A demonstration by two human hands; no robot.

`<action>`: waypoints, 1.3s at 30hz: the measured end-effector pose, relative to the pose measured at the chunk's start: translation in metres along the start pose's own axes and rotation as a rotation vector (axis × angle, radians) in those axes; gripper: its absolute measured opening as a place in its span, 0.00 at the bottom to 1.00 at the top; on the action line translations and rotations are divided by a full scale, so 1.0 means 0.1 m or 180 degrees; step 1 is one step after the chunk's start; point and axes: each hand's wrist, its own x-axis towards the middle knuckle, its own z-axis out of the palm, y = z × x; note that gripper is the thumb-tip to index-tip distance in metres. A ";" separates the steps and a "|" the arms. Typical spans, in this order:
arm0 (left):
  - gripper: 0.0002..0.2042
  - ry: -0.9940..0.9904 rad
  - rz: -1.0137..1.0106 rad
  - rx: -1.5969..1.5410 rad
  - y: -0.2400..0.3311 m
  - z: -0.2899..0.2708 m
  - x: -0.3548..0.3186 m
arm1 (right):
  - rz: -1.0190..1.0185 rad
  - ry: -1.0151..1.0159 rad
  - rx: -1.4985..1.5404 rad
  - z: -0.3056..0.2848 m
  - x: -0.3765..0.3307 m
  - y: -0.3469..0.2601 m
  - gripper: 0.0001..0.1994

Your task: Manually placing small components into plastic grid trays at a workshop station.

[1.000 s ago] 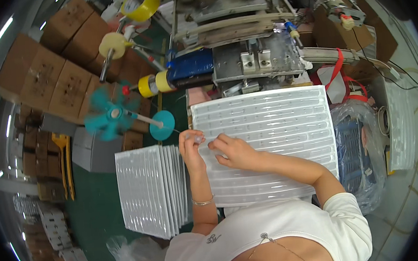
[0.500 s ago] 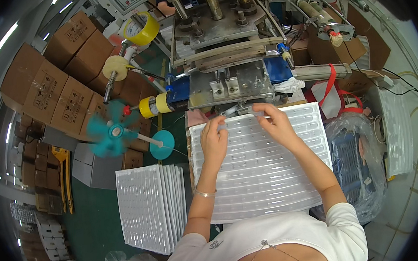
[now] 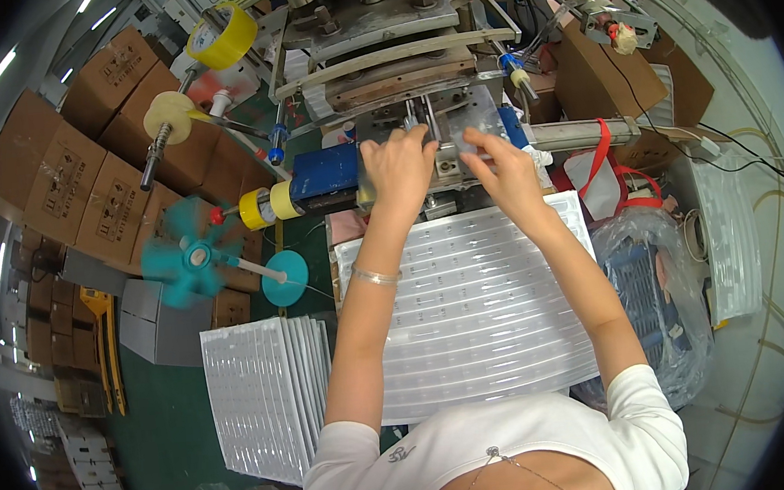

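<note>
Hands (image 3: pixel 450 162) on metal press (image 3: pixel 416 86), apparently gripping clear blister sheet (image 3: pixel 480 132).

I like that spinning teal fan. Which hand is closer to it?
Left. The left hand is up at the machine, on the side toward the teal fan. The right hand is farther away, beyond the left.

Single view: head-worn fisheye, looking steeply down and forward over person's own chest. Forearms enter from lower edge, reach up to machine (image 3: pixel 397 79) at top centre. Desk with white ribbed tray (image 3: pixel 472 331) close below. Edges bend; dark rim round frame.
</note>
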 end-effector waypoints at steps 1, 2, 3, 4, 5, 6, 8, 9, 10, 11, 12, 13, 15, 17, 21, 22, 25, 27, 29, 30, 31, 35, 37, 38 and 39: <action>0.13 0.0197 0.0087 -0.0420 -0.01 -0.04 -0.09 | -0.0296 0.0205 -0.0114 0.04 0.06 -0.02 0.14; 0.12 0.0088 -0.0024 -0.0651 0.02 -0.17 -0.18 | -0.0557 0.0410 -0.0200 0.11 0.13 -0.01 0.13; 0.12 0.0077 -0.0042 -0.0633 0.02 -0.27 -0.31 | -0.0552 0.0395 -0.0177 0.16 0.20 -0.03 0.13; 0.12 0.0014 -0.0267 -0.1145 0.01 -0.35 -0.44 | -0.0680 0.0370 -0.0444 0.21 0.27 -0.04 0.13; 0.12 -0.0044 -0.0513 -0.1647 -0.02 -0.45 -0.58 | -0.0811 0.0330 -0.0696 0.27 0.33 -0.05 0.12; 0.12 -0.0064 -0.0549 -0.1633 -0.05 -0.52 -0.72 | -0.0810 0.0315 -0.0952 0.36 0.37 0.03 0.11; 0.13 -0.0197 -0.0690 -0.1720 -0.16 -0.65 -0.98 | -0.0825 0.0251 -0.1285 0.44 0.44 0.20 0.11; 0.13 -0.0221 -0.0753 -0.1703 -0.22 -0.67 -1.10 | -0.0854 0.0216 -0.1637 0.46 0.45 0.29 0.11; 0.13 -0.0136 -0.0709 -0.1610 -0.30 -0.65 -1.22 | -0.0892 0.0310 -0.1604 0.46 0.45 0.39 0.11; 0.13 -0.0046 -0.0716 -0.1459 -0.38 -0.74 -1.36 | -0.0947 0.0376 -0.1503 0.47 0.45 0.37 0.12; 0.15 -0.0221 -0.0753 -0.1241 -0.46 -0.84 -1.50 | -0.0917 0.0336 -0.1385 0.44 0.43 0.29 0.12; 0.15 -0.0262 -0.0863 -0.1192 -0.48 -0.91 -1.64 | -0.0966 0.0483 -0.1448 0.44 0.39 0.30 0.14; 0.18 -0.0388 -0.1108 -0.0796 -0.53 -1.00 -1.91 | -0.0808 0.0660 -0.1032 0.35 0.26 0.04 0.16; 0.19 -0.0354 -0.0888 -0.0471 -0.56 -0.95 -2.23 | -0.0788 0.0286 -0.0443 0.33 -0.06 -0.10 0.17; 0.15 -0.1609 -0.0686 0.0268 -0.54 -0.89 -2.63 | -0.0594 -0.2166 0.0295 0.55 -0.99 -0.51 0.16; 0.13 -0.2015 -0.0501 0.0421 -0.53 -0.87 -2.65 | -0.0785 -0.2645 0.0264 0.61 -1.20 -0.55 0.16; 0.10 -0.1306 -0.0350 -0.0059 -0.46 -0.89 -2.64 | -0.1154 -0.2808 -0.0057 0.71 -1.61 -0.57 0.18; 0.11 -0.1330 -0.0654 -0.0151 -0.40 -0.91 -2.62 | -0.1551 -0.2732 -0.0418 0.73 -1.72 -0.55 0.15; 0.11 -0.1351 -0.0962 -0.0238 -0.34 -0.88 -2.62 | -0.1456 -0.2772 -0.0344 0.75 -1.75 -0.53 0.14; 0.13 -0.1411 -0.0981 -0.0455 -0.31 -0.85 -2.62 | -0.1382 -0.2818 -0.0264 0.75 -1.74 -0.53 0.13; 0.14 -0.1470 -0.0993 -0.0677 -0.27 -0.82 -2.61 | -0.1366 -0.2810 -0.0276 0.73 -1.71 -0.54 0.13; 0.15 -0.1276 -0.0393 -0.0778 -0.13 -0.72 -2.56 | -0.0235 -0.2339 0.0722 0.52 -1.32 -0.66 0.11; 0.15 -0.1357 -0.0113 -0.0576 -0.15 -0.65 -2.61 | 0.0012 -0.2078 0.0698 0.41 -1.18 -0.64 0.11; 0.15 -0.1355 -0.0064 -0.0602 -0.17 -0.64 -2.62 | 0.0354 -0.1915 0.0828 0.34 -1.14 -0.61 0.12; 0.15 -0.1456 -0.0089 -0.0519 -0.20 -0.65 -2.64 | 0.0690 -0.1741 0.0960 0.27 -1.09 -0.59 0.12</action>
